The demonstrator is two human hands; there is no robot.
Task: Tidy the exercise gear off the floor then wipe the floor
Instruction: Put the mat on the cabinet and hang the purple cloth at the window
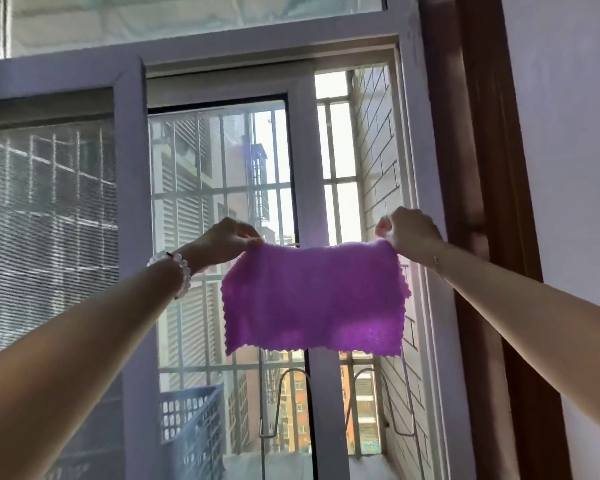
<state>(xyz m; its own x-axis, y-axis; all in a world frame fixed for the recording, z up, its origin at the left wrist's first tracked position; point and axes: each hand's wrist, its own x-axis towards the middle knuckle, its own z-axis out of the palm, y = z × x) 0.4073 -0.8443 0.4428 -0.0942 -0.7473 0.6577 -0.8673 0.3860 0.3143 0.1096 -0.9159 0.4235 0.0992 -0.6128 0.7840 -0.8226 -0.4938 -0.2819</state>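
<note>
A purple cleaning cloth (314, 299) with scalloped edges hangs spread out flat in front of the window. My left hand (227, 239) pinches its top left corner; a white bead bracelet sits on that wrist. My right hand (409, 230) grips the top right corner. Both arms are raised and stretched forward. A thin wire or rail runs just behind the cloth's top edge. No exercise gear and no floor are in view.
A white-framed sliding window (302, 168) fills the view, with metal security bars (222, 188) outside. A blue perforated basket (191, 431) stands on the ledge at lower left. Wire hangers (395, 403) hang at lower right. A brown door frame (489, 168) rises at the right.
</note>
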